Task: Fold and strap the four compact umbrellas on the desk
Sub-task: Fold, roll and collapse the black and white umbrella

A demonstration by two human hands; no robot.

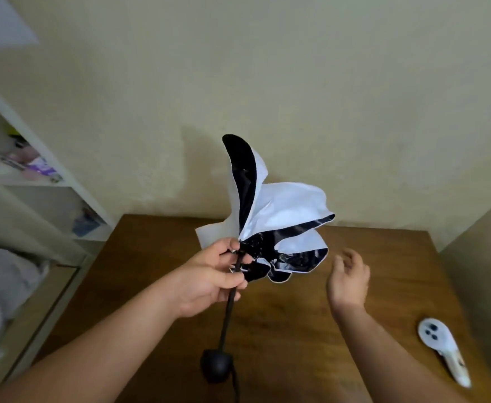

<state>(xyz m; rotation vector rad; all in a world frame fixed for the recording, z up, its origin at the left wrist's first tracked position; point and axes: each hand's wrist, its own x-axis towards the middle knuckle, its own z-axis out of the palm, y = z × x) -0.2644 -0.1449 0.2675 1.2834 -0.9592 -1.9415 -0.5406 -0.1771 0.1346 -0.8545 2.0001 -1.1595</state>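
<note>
The umbrella [270, 228] is held mid-frame above the table [296, 330], its thin black shaft running from the round handle at bottom centre up to the limp white-and-black canopy. The left hand [209, 279] is clamped on the shaft; the right hand [349, 279], fingers apart and empty, hovers just right of the canopy.

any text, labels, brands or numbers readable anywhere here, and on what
None can be read.
Umbrella: white and black canopy, no print showing.
Umbrella handle: plain black, no mark visible.
White controller on the desk: dark buttons only, no legible label.
Items on the shelf: colourful packaging, too blurred to read.
</note>
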